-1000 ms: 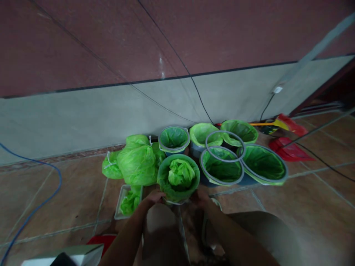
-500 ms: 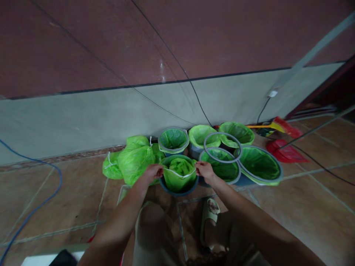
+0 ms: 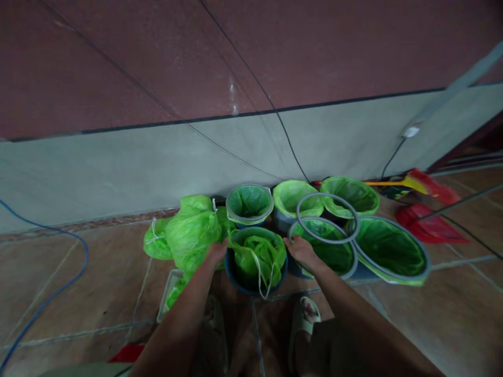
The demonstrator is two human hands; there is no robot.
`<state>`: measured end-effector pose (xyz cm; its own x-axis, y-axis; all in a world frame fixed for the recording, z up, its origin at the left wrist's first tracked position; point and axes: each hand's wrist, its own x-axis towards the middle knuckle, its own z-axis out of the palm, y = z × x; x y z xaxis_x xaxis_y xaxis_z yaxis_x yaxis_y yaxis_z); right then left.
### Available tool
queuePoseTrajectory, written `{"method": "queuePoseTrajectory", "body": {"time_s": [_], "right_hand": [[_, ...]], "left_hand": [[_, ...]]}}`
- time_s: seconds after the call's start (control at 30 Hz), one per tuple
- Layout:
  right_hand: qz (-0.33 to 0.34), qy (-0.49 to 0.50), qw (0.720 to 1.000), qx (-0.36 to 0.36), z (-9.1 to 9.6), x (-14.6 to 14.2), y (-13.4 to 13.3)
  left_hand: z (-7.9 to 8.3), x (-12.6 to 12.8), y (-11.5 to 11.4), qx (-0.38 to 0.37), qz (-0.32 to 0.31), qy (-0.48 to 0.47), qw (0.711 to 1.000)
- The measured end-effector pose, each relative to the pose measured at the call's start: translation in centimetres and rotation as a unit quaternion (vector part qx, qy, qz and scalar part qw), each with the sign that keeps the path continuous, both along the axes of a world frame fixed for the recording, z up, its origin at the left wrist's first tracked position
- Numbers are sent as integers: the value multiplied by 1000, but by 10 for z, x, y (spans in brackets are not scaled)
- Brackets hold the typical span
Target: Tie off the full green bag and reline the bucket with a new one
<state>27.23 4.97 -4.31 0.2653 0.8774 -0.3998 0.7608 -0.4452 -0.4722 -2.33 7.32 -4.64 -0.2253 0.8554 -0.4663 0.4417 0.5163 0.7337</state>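
A blue-grey trash bin (image 3: 236,280) stands on the floor in front of me. Inside it a light-green garbage bag (image 3: 261,254) sits bunched up, its white drawstring (image 3: 259,275) looping down over the near side. My left hand (image 3: 217,252) is closed on the bag's edge at the bin's left rim; its fingertips are partly hidden. At the right rim my right hand (image 3: 301,248) pinches the opposite edge of the bag. Just right of that hand, a loose grey ring (image 3: 348,240) lies across other lined bins.
Several bins lined with green bags, such as the front right bin (image 3: 393,246), stand along the wall. Tied green bags (image 3: 192,230) lie at left, near a pale tray (image 3: 163,303). A red dustpan (image 3: 426,224) and broom (image 3: 412,183) lie right. A blue cable (image 3: 84,256) crosses the floor.
The bag's near edge has dropped from between my hands, and its drawstring now hangs loose. Both hands have shifted to the back part of the bin's rim. The view has moved slightly.
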Motion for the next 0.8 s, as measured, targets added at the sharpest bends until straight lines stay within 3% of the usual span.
{"method": "queuePoseTrajectory", "body": {"time_s": [0.13,0.3,0.47,0.63,0.73,0.8], "right_hand": [[15,-28,999,-3,-19,-19,5],[28,-26,999,7,-28,-22,8],[15,13,997,75,-13,-16,17],[7,29,990,135,25,-10,19],[38,-38,992,117,45,2,12],[88,-111,988,55,51,11,6]], "left_hand": [[-21,22,9,-74,-44,78,993],[-26,36,17,-61,-78,172,980],[0,34,27,8,-88,222,971],[38,25,25,73,-92,284,952],[52,10,17,82,-96,327,936],[55,-5,11,67,-95,352,929]]}}
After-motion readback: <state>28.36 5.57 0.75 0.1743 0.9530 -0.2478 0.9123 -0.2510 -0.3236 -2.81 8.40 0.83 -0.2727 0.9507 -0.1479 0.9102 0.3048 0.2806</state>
